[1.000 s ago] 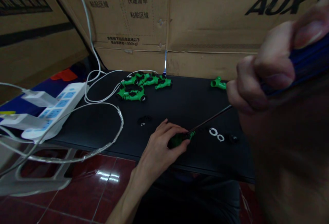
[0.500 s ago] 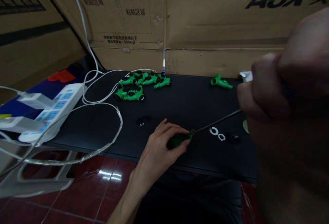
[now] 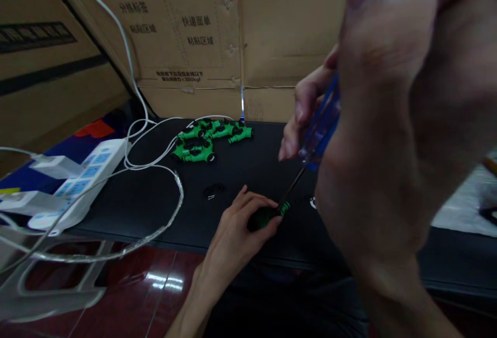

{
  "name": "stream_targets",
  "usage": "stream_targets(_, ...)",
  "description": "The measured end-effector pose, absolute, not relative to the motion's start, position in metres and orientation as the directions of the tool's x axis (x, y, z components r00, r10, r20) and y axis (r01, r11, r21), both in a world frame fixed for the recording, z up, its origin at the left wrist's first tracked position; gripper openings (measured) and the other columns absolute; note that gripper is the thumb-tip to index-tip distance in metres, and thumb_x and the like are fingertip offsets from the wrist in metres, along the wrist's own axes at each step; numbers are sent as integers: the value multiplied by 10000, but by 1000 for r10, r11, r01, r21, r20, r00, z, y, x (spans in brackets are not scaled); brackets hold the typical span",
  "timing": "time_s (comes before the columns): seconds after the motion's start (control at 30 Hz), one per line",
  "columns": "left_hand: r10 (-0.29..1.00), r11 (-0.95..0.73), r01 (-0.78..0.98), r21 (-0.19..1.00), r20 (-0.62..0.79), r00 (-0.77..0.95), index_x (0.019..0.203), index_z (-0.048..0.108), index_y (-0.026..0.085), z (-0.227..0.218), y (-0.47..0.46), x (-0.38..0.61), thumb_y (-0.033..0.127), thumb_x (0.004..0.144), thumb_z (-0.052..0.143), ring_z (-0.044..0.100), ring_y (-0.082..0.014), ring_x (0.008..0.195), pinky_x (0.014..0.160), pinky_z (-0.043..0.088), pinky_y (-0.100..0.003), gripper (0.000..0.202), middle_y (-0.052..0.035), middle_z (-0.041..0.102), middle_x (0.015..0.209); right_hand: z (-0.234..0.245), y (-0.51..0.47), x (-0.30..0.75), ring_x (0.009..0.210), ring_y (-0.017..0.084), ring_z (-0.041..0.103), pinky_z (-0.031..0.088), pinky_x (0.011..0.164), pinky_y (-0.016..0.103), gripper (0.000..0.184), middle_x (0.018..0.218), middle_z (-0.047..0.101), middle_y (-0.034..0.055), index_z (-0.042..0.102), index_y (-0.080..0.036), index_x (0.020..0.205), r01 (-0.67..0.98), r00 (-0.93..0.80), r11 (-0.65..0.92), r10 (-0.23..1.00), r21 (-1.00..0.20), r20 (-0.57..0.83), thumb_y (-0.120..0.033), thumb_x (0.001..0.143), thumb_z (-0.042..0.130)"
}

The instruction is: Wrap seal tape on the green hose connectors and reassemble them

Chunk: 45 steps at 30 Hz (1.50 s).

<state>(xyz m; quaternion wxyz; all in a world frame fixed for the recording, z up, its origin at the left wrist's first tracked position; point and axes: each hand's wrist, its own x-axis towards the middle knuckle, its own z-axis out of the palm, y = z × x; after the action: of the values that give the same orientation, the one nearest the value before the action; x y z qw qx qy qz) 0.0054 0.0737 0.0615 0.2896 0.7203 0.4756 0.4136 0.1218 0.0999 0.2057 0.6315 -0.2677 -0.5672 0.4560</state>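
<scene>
My left hand point(image 3: 246, 219) is closed around a green hose connector point(image 3: 285, 208) low over the dark table, its fingers covering most of the part. Close to the camera, my right hand point(image 3: 373, 115) grips a screwdriver point(image 3: 320, 120) by its clear blue handle. The thin dark shaft slants down to the left, and its tip meets the connector between my left thumb and fingers. A white ring point(image 3: 312, 203) shows partly beside my right hand. Small black parts point(image 3: 213, 189) with tiny screws point(image 3: 211, 197) lie left of my left hand.
Several green connectors with black fittings point(image 3: 194, 150) are grouped at the table's back. White cables point(image 3: 145, 164) loop around them from a power strip point(image 3: 89, 172) at left. Cardboard point(image 3: 194, 58) walls the back. A whitish sheet point(image 3: 462, 203) lies at right.
My right hand and the screwdriver have moved left and the shaft stands steeper, with the blue handle now showing. My left hand keeps its hold on the connector. The camera view has shifted slightly.
</scene>
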Motion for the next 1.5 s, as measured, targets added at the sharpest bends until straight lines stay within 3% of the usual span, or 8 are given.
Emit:
stream_targets(0.13, 931, -363, 452, 815, 293, 220, 1035, 739, 230, 61, 75, 5, 192, 934, 734, 757, -247, 1036, 1212, 421, -603, 108, -24, 790, 1071, 214, 111, 116, 522, 115, 384, 302, 391, 226, 305, 717, 409, -44, 438, -267, 803, -259, 180, 669, 742, -697, 646, -383, 1030, 604)
stream_targets(0.3, 922, -383, 460, 801, 299, 248, 1075, 725, 231, 58, 81, 4, 196, 940, 751, 756, -204, 1031, 1302, 226, -635, 142, -6, 776, 1067, 217, 142, 140, 350, 100, 102, 144, 293, 207, 457, 470, 235, -94, 466, -255, 730, -515, -497, 209, 717, -831, 489, -326, 1106, 215)
stream_targets(0.53, 914, -401, 460, 792, 309, 264, 1043, 718, 221, 58, 88, 8, 192, 940, 753, 756, -194, 1011, 1291, 271, -617, 113, -2, 767, 1053, 214, 145, 140, 590, 134, 533, 477, 498, 243, 284, 763, 570, -33, 516, -239, 832, -508, -321, 251, 832, -824, 452, -442, 983, 644)
stream_targets(0.73, 910, -415, 503, 758, 334, 247, 1089, 702, 221, 55, 92, 9, 201, 942, 751, 751, -199, 1015, 1283, 292, -625, 156, 3, 754, 1051, 213, 140, 135, 375, 63, 137, 126, 336, 182, 355, 517, 342, -115, 511, -246, 813, -578, -322, 228, 819, -784, 476, -515, 1036, 573)
stream_targets(0.9, 910, -414, 542, 732, 346, 228, 1057, 706, 232, 57, 97, 7, 202, 921, 765, 746, -203, 994, 1219, 436, -520, 151, 15, 745, 1026, 206, 150, 139, 442, 112, 408, 286, 359, 219, 344, 667, 569, -59, 473, -272, 842, -562, -284, 343, 775, -753, 564, -453, 918, 756)
stream_targets(1.1, 931, -365, 588, 721, 291, 220, 1047, 705, 243, 60, 96, 6, 212, 907, 776, 725, -241, 1002, 919, 577, -390, 160, -9, 746, 1051, 208, 158, 144, 372, 84, 148, 137, 329, 210, 252, 554, 381, -101, 538, -264, 880, -573, -462, 187, 731, -798, 503, -467, 1028, 568)
stream_targets(1.3, 936, -353, 562, 748, 274, 223, 1017, 687, 219, 63, 98, 12, 141, 879, 747, 723, -247, 1020, 933, 563, -394, 170, -31, 740, 1062, 206, 154, 141, 462, 103, 468, 328, 371, 219, 251, 754, 536, -65, 446, -264, 835, -623, -365, 226, 763, -749, 534, -324, 1014, 611)
stream_targets(1.5, 941, -339, 566, 751, 277, 196, 943, 675, 214, 65, 99, 20, 99, 831, 709, 724, -249, 967, 876, 576, -385, 164, -35, 724, 995, 204, 156, 141, 394, 83, 172, 156, 346, 217, 290, 590, 390, -83, 583, -239, 873, -617, -415, 201, 739, -761, 531, -454, 1054, 507)
